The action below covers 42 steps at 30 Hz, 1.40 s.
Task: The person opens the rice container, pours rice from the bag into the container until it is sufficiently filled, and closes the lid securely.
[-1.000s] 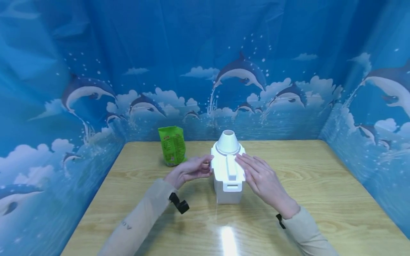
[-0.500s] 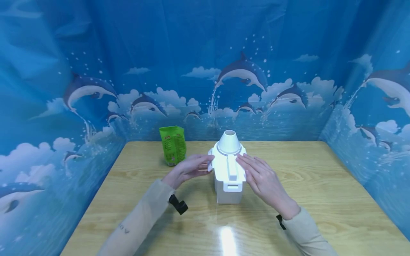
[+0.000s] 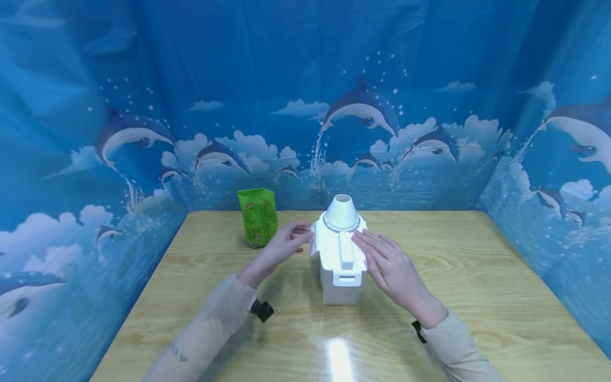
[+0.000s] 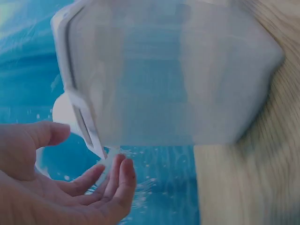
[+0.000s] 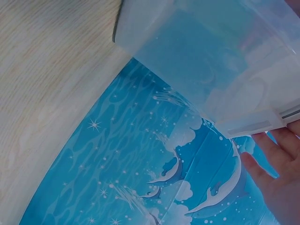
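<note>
A tall storage container with a white lid and translucent body [image 3: 341,289] stands upright in the head view. Its lid [image 3: 329,252] carries a cone-shaped spout [image 3: 341,213], a raised handle bar [image 3: 346,250] and a front latch [image 3: 347,278]. On the left side a latch flap [image 4: 86,123] sticks out from the lid. My left hand [image 3: 282,245] is beside that flap, thumb apart from loosely bent fingers; fingertips are close to the flap's lower end, contact unclear. My right hand [image 3: 389,268] lies with extended fingers along the lid's right edge, its fingertips at the lid [image 5: 276,164].
A green printed bag [image 3: 258,218] stands upright behind and left of the container. The wooden table [image 3: 453,265] is bounded at the back and sides by a blue dolphin-print curtain [image 3: 267,132].
The left-side latch flap has swung outward from the lid. My left hand has moved slightly up and away from it, fingers loosening. The right hand has stayed on the lid.
</note>
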### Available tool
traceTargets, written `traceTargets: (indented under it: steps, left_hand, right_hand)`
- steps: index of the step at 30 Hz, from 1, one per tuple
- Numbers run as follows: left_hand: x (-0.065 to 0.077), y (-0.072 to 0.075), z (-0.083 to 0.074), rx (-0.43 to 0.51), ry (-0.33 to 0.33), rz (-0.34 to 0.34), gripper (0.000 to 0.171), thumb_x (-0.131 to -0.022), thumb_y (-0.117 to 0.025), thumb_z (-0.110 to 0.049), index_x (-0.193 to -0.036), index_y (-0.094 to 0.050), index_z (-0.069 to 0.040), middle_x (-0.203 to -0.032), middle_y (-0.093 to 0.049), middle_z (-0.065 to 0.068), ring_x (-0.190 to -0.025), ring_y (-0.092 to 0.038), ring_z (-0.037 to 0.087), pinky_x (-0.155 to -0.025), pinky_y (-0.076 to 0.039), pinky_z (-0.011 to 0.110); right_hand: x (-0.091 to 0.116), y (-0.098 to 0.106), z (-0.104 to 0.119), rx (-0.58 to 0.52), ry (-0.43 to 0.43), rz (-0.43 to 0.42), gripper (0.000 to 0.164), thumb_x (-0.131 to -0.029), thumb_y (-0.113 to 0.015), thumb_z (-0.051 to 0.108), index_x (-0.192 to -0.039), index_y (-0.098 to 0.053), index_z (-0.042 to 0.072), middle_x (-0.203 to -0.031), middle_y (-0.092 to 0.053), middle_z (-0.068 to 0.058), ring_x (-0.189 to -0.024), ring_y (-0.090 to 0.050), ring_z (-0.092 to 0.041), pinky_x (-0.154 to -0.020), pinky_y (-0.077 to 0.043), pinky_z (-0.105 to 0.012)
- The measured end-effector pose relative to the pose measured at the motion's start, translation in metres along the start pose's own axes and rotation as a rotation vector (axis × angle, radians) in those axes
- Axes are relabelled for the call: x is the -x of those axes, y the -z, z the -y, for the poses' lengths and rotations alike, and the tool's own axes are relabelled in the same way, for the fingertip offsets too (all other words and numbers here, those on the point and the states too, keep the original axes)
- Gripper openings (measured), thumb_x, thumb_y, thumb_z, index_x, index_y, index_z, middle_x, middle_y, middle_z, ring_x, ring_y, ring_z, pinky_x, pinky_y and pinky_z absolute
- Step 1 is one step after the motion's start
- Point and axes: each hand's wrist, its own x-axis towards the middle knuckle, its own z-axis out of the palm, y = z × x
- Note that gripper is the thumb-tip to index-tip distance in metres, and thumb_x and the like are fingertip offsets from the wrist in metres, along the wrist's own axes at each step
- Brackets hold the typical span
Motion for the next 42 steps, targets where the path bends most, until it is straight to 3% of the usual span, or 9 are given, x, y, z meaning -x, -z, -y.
traceTargets:
  steps: [7,10,14,17,19,21,26,33,42]
  left_hand:
    - [0.014,-0.013,-0.001,-0.295,-0.288,-0.17,0.045,-0.102,-0.062,-0.023,-0.141,-0.053,-0.003,-0.141,-0.057,0.016,-0.126,-0.056,0.033,-0.101,-0.053,0.046]
    - [0.02,-0.017,-0.001,-0.426,-0.418,-0.239,0.043,-0.102,-0.061,-0.024,-0.14,-0.055,-0.006,-0.141,-0.057,0.014,-0.13,-0.054,0.031,-0.107,-0.048,0.047]
    - [0.025,-0.022,0.001,-0.597,-0.622,-0.31,0.04,-0.1,-0.064,-0.022,-0.136,-0.059,-0.006,-0.141,-0.058,0.013,-0.133,-0.052,0.031,-0.114,-0.041,0.048]
    - [0.027,-0.027,0.005,-0.734,-0.769,-0.356,0.036,-0.097,-0.068,-0.021,-0.13,-0.063,-0.006,-0.139,-0.06,0.013,-0.131,-0.053,0.031,-0.113,-0.043,0.048]
    - [0.028,-0.031,0.008,-0.813,-0.829,-0.382,0.035,-0.097,-0.069,-0.024,-0.128,-0.064,-0.007,-0.137,-0.061,0.012,-0.13,-0.054,0.03,-0.111,-0.045,0.049]
    - [0.029,-0.034,0.011,-0.868,-0.849,-0.394,0.037,-0.098,-0.067,-0.029,-0.129,-0.064,-0.009,-0.138,-0.062,0.011,-0.131,-0.054,0.03,-0.11,-0.045,0.051]
    - [0.033,-0.038,0.018,-0.923,-0.799,-0.357,0.048,-0.101,-0.055,-0.043,-0.138,-0.06,-0.012,-0.143,-0.059,0.009,-0.135,-0.052,0.027,-0.115,-0.036,0.056]
    - [0.031,-0.041,0.021,-0.929,-0.803,-0.352,0.048,-0.101,-0.054,-0.041,-0.138,-0.059,-0.012,-0.144,-0.058,0.008,-0.134,-0.053,0.024,-0.118,-0.031,0.058]
    - [0.03,-0.043,0.022,-0.982,-0.822,-0.363,0.046,-0.101,-0.054,-0.038,-0.138,-0.059,-0.011,-0.142,-0.058,0.009,-0.133,-0.053,0.025,-0.117,-0.033,0.058]
  right_hand:
    - [0.0,0.0,0.001,-0.004,-0.005,0.002,0.042,-0.108,-0.045,0.023,-0.145,-0.055,0.008,-0.149,-0.054,-0.007,-0.136,-0.052,-0.03,-0.11,-0.043,-0.056]
    - [0.0,0.0,0.001,-0.002,-0.002,0.001,0.042,-0.108,-0.044,0.024,-0.145,-0.056,0.008,-0.149,-0.055,-0.007,-0.136,-0.053,-0.03,-0.11,-0.043,-0.056]
    - [0.0,0.001,0.001,0.0,-0.003,0.004,0.042,-0.108,-0.044,0.024,-0.145,-0.055,0.008,-0.149,-0.054,-0.007,-0.136,-0.052,-0.03,-0.11,-0.043,-0.056]
    - [-0.001,0.002,0.001,0.006,-0.007,0.012,0.042,-0.108,-0.044,0.024,-0.146,-0.055,0.009,-0.15,-0.054,-0.007,-0.136,-0.052,-0.03,-0.111,-0.042,-0.056]
    - [-0.001,0.002,0.001,0.01,-0.011,0.017,0.042,-0.108,-0.045,0.024,-0.146,-0.055,0.009,-0.15,-0.054,-0.006,-0.136,-0.052,-0.029,-0.111,-0.042,-0.055]
    - [-0.001,0.001,0.001,0.013,-0.013,0.018,0.042,-0.108,-0.046,0.024,-0.146,-0.055,0.009,-0.15,-0.054,-0.006,-0.136,-0.052,-0.029,-0.111,-0.042,-0.055]
    - [-0.001,0.001,0.001,0.011,-0.006,0.008,0.042,-0.108,-0.044,0.025,-0.145,-0.055,0.009,-0.149,-0.054,-0.007,-0.135,-0.053,-0.03,-0.11,-0.042,-0.056]
    - [-0.002,0.001,-0.001,0.006,0.007,0.003,0.042,-0.109,-0.043,0.027,-0.145,-0.056,0.009,-0.149,-0.055,-0.007,-0.135,-0.053,-0.03,-0.11,-0.043,-0.057]
    - [-0.012,0.015,-0.006,-0.113,0.008,0.067,0.042,-0.1,-0.062,0.025,-0.139,-0.061,0.009,-0.143,-0.059,-0.012,-0.127,-0.058,-0.035,-0.102,-0.049,-0.059]
